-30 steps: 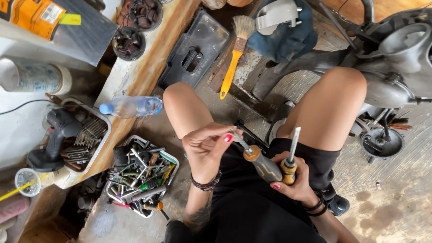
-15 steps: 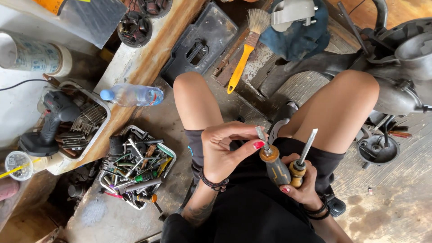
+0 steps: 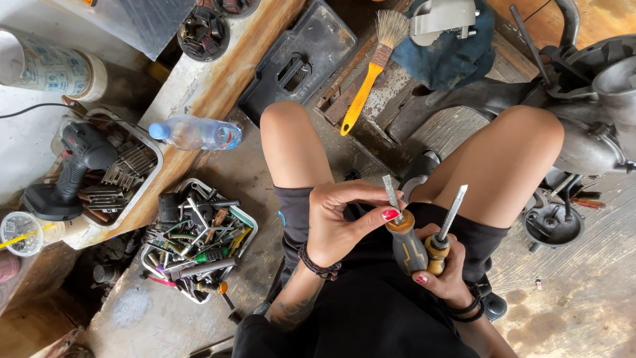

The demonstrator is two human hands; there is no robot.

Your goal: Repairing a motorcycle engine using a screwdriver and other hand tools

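Screwdrivers sit together at the middle of the view, above the person's lap: a grey-handled screwdriver and a wooden-handled screwdriver, both with shafts pointing up toward 12 o'clock. The right hand is closed around both handles from below, bunching them so the tips stand free for a look. The left hand curls over from 9 o'clock, thumb and fingertips pinching the grey one's collar, seemingly to steady or turn it. At 9 o'clock from the hands, a tray of mixed tools lies on the floor within reach. A yellow-handled brush lies at 12 o'clock, and a water bottle at 10 o'clock.
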